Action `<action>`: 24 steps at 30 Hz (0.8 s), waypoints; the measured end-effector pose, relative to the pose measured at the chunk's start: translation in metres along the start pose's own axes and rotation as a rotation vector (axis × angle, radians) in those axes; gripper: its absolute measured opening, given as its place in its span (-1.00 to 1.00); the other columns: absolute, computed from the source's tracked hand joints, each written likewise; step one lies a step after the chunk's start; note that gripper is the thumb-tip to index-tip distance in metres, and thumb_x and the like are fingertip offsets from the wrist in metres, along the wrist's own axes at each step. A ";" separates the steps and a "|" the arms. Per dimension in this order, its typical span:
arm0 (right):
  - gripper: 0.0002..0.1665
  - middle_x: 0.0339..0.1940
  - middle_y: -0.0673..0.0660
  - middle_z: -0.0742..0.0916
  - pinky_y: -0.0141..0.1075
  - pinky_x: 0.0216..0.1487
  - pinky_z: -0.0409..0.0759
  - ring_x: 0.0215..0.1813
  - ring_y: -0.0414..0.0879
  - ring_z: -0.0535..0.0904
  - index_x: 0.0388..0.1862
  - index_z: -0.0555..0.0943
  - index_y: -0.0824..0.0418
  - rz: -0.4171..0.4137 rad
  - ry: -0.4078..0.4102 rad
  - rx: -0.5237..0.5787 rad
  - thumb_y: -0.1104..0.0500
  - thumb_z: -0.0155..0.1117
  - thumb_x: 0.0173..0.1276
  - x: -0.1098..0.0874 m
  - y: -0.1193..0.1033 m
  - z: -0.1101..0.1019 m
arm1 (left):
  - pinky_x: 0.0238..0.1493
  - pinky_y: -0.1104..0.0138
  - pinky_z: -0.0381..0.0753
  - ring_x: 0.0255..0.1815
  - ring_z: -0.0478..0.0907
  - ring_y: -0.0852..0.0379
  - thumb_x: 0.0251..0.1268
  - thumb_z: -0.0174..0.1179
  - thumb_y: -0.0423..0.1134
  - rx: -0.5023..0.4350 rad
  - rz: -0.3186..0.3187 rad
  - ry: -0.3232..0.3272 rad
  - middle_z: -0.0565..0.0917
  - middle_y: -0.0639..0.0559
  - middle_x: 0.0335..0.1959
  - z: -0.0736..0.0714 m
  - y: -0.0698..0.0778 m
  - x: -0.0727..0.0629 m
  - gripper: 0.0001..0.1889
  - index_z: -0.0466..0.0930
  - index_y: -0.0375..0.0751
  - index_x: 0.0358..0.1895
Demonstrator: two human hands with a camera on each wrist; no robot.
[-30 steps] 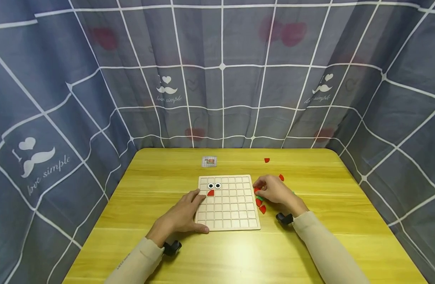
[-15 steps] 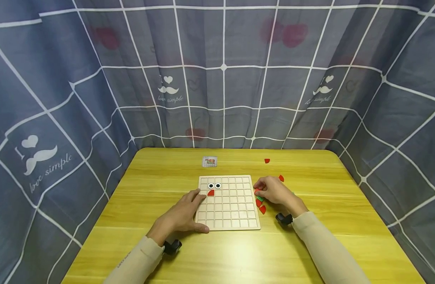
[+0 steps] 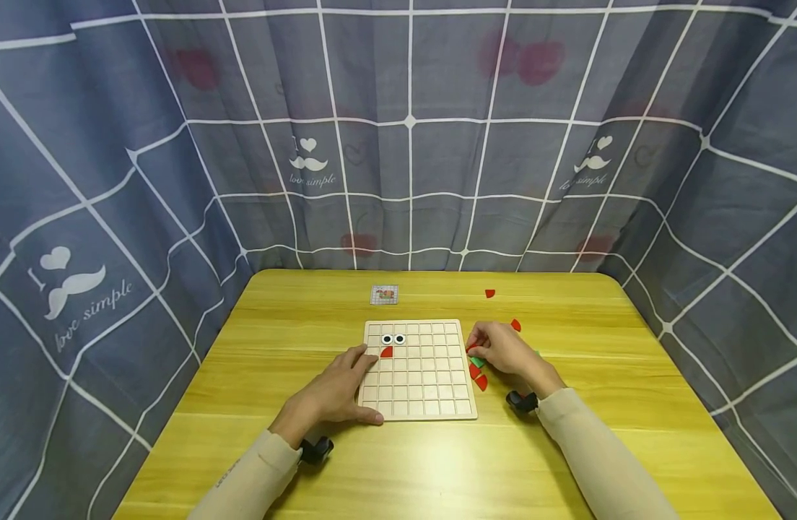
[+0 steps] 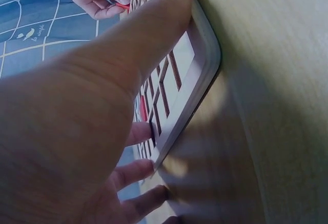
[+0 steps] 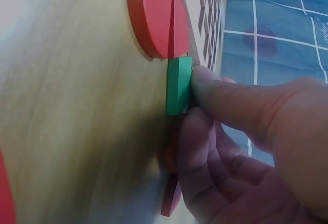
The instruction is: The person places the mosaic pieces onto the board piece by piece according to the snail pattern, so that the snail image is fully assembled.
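A pale wooden grid board (image 3: 431, 393) lies on the table, carrying two white eye pieces (image 3: 399, 339) and a red quarter-round piece (image 3: 387, 352). My left hand (image 3: 327, 393) rests along the board's left side, fingers spread, its thumb over the near-left corner. Just past the right edge, my right hand (image 3: 507, 352) pinches another red piece (image 3: 471, 348) between thumb and fingertips; the fingers partly hide it. Beside those fingertips is a green block (image 5: 178, 85). Two red pieces (image 3: 481, 382) lie nearer me, against the board's right side.
Behind the board lies a small picture card (image 3: 384, 295). One red piece (image 3: 490, 293) sits at the back right, and another red piece (image 3: 516, 325) is beyond my right hand. A bit of green shows behind the right wrist. A blue-grey checked curtain (image 3: 372, 159) surrounds the table.
My right fingertips have shifted slightly and the red piece at them now looks more tilted, with more of the green block showing. My left hand stays in place on the board.
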State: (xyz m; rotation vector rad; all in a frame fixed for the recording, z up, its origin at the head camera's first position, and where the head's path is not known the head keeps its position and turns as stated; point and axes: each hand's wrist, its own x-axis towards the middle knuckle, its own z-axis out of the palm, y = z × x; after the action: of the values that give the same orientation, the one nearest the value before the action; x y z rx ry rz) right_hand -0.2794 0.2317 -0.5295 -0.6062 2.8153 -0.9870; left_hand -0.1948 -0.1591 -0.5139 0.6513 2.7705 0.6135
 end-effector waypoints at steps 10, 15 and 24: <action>-0.93 -0.21 0.05 0.86 -0.37 -0.10 0.64 -0.20 -0.14 0.66 -0.05 0.80 0.19 -0.018 0.061 0.037 0.26 0.58 0.62 0.000 0.004 -0.004 | 0.73 -0.41 0.45 0.83 0.29 -0.53 0.13 0.82 0.29 -0.009 0.016 0.003 0.22 -0.46 0.87 -0.002 0.001 -0.001 0.28 0.34 -0.26 0.79; -0.89 -0.12 0.07 0.93 -0.35 -0.10 0.64 -0.20 -0.16 0.67 0.05 0.91 0.21 -0.046 0.090 0.045 0.28 0.53 0.66 0.001 0.001 -0.006 | 0.73 -0.41 0.45 0.82 0.29 -0.54 0.12 0.83 0.28 -0.012 0.015 0.003 0.22 -0.47 0.86 -0.003 0.003 0.000 0.28 0.34 -0.27 0.78; -0.77 -0.07 0.23 0.92 -0.40 -0.14 0.75 -0.24 -0.08 0.82 0.22 0.86 0.35 -0.049 0.056 0.151 0.36 0.43 0.71 0.007 -0.014 0.001 | 0.72 -0.41 0.47 0.82 0.30 -0.53 0.11 0.83 0.29 -0.003 0.015 0.002 0.22 -0.46 0.86 -0.001 0.001 0.000 0.28 0.34 -0.26 0.78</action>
State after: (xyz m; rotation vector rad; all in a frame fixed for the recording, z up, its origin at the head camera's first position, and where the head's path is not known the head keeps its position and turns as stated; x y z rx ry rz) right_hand -0.2806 0.2188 -0.5211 -0.6407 2.7524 -1.2306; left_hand -0.1944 -0.1586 -0.5129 0.6715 2.7685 0.6211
